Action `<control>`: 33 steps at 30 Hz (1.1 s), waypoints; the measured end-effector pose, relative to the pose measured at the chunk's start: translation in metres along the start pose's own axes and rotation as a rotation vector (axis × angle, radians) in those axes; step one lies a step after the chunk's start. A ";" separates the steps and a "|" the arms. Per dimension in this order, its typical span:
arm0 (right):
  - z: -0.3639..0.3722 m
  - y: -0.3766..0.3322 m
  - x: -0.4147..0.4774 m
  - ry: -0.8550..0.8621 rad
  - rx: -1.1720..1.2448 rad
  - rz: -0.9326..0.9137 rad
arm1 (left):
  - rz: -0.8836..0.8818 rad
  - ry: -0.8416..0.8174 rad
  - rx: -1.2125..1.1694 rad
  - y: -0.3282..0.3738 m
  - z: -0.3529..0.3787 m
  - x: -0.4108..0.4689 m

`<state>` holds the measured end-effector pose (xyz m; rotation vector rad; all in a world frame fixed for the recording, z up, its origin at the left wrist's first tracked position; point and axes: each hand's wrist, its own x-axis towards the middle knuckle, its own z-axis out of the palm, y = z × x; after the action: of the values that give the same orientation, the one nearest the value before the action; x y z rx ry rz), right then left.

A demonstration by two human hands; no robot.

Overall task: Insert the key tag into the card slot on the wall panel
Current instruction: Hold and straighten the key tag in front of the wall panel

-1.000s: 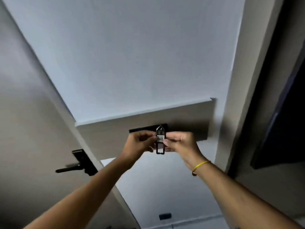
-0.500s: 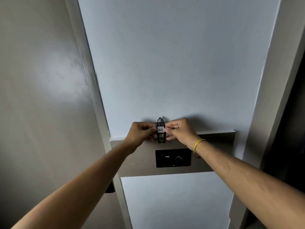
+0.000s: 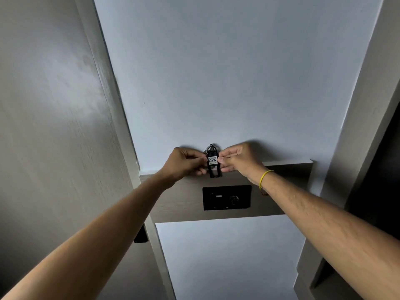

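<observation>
A black key tag (image 3: 213, 163) with a white label and a metal ring on top hangs upright in front of the wall. My left hand (image 3: 184, 164) pinches its left edge and my right hand (image 3: 239, 160) pinches its right edge. The tag's lower end sits just above the black wall panel (image 3: 226, 197), which is mounted on a wooden band (image 3: 281, 187). The panel shows a small slot area on its left half and a round dial on its right half. Tag and panel are apart.
A wooden door (image 3: 54, 137) fills the left side, with a dark door fitting (image 3: 140, 236) at its edge. White wall lies above and below the band. A dark opening (image 3: 381, 169) and a pale frame (image 3: 357, 105) stand at the right.
The view has swung from tilted to straight on and the panel now shows below the tag instead of behind it. Both hands keep hold of the tag.
</observation>
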<state>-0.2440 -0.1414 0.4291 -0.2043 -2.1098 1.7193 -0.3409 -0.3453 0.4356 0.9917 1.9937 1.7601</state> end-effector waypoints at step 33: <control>0.002 0.008 -0.004 -0.036 -0.119 -0.136 | -0.025 0.037 0.026 0.004 0.007 -0.004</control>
<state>-0.2423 -0.1423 0.4199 -0.0623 -2.1995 1.5329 -0.3328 -0.3429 0.4368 0.9454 2.0471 1.7559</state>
